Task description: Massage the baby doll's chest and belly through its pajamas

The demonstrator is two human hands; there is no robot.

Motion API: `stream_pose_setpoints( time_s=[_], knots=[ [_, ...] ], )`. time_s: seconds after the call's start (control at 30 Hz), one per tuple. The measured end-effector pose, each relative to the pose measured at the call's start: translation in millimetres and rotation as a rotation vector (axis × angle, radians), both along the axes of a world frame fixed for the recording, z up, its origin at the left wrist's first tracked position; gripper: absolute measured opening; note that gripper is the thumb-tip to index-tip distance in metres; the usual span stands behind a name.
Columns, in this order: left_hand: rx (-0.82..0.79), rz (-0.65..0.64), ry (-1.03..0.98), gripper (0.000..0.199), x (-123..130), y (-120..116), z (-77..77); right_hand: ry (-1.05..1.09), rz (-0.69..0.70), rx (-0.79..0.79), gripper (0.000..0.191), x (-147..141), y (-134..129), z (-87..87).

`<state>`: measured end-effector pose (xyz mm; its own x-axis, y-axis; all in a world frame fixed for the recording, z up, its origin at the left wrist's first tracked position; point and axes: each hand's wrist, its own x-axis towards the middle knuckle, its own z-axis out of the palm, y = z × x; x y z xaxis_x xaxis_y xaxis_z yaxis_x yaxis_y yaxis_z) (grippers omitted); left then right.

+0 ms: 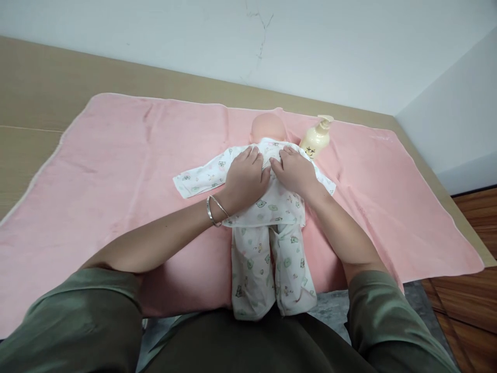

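A baby doll (267, 127) lies on a pink blanket with its smooth, bare head pointing away from me. It wears a white printed top (267, 207) and matching trousers (254, 274), whose legs reach over the near edge of the blanket. My left hand (248, 173) rests on the left side of the doll's upper body, palm down with fingers stretched out. Lying the same way on the right side is my right hand (294, 168), its fingers spread on the cloth. The thumbs are close together, a little apart. The hands hide part of the top.
A cream pump bottle (316, 137) leans just right of the doll's head. The pink blanket (174, 150) covers much of a wooden surface (46, 77). A pale wall (174, 41) rises behind it. Wood-patterned flooring (469, 300) shows at the lower right.
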<state>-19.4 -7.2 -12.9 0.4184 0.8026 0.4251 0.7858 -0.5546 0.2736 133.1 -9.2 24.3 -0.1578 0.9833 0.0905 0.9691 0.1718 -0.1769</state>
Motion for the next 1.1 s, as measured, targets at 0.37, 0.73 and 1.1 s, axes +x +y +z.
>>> stream_pose_setpoints(
  time_s=[0.37,0.73,1.1],
  knots=[
    [-0.114,0.045,-0.042,0.055,-5,22,-2.1,-0.076,-0.006,0.056,0.046,-11,-16,3.7],
    [-0.077,0.055,-0.132,0.054,-3,20,-15.5,0.011,-0.002,-0.007,0.051,-2,2,-2.8],
    [-0.118,0.091,-0.268,0.050,-5,18,-21.6,0.136,0.020,0.130,0.053,-1,-6,7.0]
  ],
)
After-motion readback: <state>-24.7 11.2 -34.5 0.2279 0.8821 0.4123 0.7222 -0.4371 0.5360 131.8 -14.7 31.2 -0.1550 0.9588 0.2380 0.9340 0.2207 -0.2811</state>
